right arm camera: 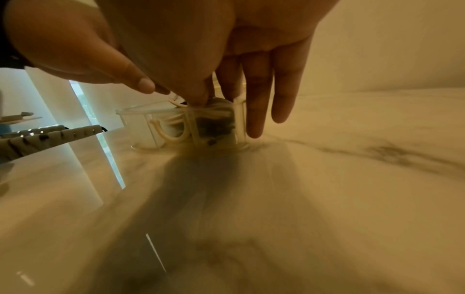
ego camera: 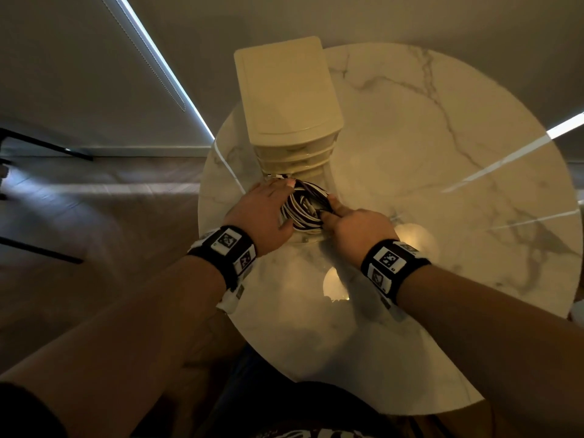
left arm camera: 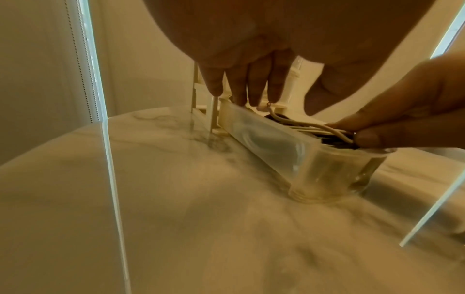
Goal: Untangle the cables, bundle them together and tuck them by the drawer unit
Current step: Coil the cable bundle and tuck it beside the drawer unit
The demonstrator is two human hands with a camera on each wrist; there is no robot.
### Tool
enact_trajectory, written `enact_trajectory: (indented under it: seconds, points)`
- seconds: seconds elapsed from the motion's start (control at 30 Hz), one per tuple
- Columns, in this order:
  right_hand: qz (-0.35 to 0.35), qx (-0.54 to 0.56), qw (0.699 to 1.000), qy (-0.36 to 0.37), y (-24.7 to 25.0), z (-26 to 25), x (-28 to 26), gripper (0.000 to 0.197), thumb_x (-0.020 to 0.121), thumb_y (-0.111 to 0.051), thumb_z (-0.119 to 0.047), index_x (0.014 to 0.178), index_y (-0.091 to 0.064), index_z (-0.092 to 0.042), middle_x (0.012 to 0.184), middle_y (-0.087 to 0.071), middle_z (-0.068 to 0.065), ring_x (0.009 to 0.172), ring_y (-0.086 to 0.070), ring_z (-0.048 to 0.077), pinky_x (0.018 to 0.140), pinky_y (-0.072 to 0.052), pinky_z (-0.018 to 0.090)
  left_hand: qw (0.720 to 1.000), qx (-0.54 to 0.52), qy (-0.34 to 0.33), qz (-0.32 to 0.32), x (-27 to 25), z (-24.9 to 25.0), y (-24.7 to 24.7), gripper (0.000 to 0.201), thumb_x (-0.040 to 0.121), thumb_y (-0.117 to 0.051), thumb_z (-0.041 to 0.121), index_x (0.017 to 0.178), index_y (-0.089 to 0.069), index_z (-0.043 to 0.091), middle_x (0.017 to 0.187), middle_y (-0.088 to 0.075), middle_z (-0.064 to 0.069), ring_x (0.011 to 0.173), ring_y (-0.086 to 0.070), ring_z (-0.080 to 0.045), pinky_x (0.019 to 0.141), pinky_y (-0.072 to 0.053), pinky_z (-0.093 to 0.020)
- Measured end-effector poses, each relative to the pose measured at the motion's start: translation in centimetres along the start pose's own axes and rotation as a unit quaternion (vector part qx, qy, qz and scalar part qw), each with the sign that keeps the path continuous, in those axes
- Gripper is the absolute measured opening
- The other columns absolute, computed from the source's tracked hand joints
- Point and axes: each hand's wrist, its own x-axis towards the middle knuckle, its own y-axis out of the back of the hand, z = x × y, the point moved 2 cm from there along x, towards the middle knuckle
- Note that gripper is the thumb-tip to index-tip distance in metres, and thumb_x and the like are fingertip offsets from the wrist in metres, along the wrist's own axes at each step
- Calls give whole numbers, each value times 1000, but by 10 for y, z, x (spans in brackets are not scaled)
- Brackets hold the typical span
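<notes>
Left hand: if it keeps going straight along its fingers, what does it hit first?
Probably the drawer unit. The left hand points along the pulled-out clear drawer holding the cable bundle, its fingers just short of the unit's front; depth is unclear.

1. A round marble counter [ego camera: 442,128], grey-veined and glossy, reflects warm lamplight.
2. Daylight edges a drawn blind [ego camera: 94,58] at left.
3. A wood floor [ego camera: 94,210] lies below, crossed by dark furniture legs [ego camera: 41,142].

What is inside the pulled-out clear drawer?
A coil of black and white cables fills the drawer. The left hand and right hand cover its edges; anything underneath is hidden.
</notes>
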Motion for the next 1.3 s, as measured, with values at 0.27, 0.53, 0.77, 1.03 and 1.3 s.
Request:
enact_trajectory:
  seconds: [0.27,0.53,0.77,1.03,1.3]
  points:
    - [13,37,999,-18,-1,-2,0,44,108,-35,-37,152,-38,-35,171,-19,-1,118,-61,35,90,-56,44,986,167,-3,-19,3,5,-17,88,90,-46,50,160,-20,3,169,-20,-14,157,-11,-31,128,-12,-47]
    - [9,40,999,-16,-3,1,2,43,108,-36,-39,150,-41,-36,171,-19,-5,117,-63,35,89,-57,44,988,152,-23,-35,3,0,-15,91,90,-47,52,162,-14,7,169,-21,-14,156,-19,-30,128,-14,-44]
    - [6,50,999,-16,-3,0,3,43,108,-34,-38,150,-43,-35,171,-18,-5,117,-63,35,88,-57,43,994,93,30,41,1,2,-15,80,93,-47,47,161,-26,11,166,-32,-9,152,-28,-28,122,-25,-43]
    - [0,61,998,-19,-7,1,2,44,109,-31,-41,152,-40,-37,171,-18,-7,119,-61,34,91,-57,43,937,-196,238,163,7,-18,2,52,95,-64,43,141,-55,20,117,-64,4,102,-64,-17,89,-51,-34]
    - [6,60,998,-17,-7,1,0,45,109,-31,-43,153,-38,-36,169,-23,-4,117,-60,35,90,-58,45,867,-294,377,138,41,-37,1,37,74,-66,57,85,-78,24,81,-77,5,85,-73,-21,84,-61,-38]
